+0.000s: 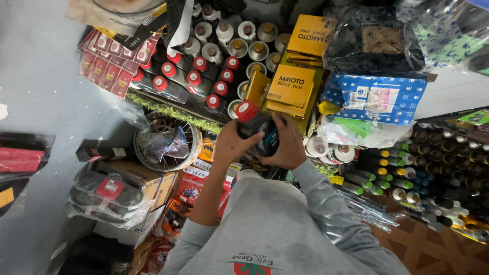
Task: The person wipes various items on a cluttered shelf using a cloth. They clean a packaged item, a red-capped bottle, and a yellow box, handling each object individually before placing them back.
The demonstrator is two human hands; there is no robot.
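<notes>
Red-capped black bottle (253, 122) sits clasped between both hands, left hand (230, 143) and right hand (289, 147) each with a closed grip on it, above rows of matching bottles (196, 79) beside yellow boxes (291, 85).

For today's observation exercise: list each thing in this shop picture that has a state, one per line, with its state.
Black bottle: red cap on, gripped by both hands.
Left hand: closed around the bottle.
Right hand: closed around the bottle.
Shelf bottles: upright, capped.
Yellow boxes: closed, stacked.
Spoked wheel: lying flat, partly plastic-wrapped.
</notes>
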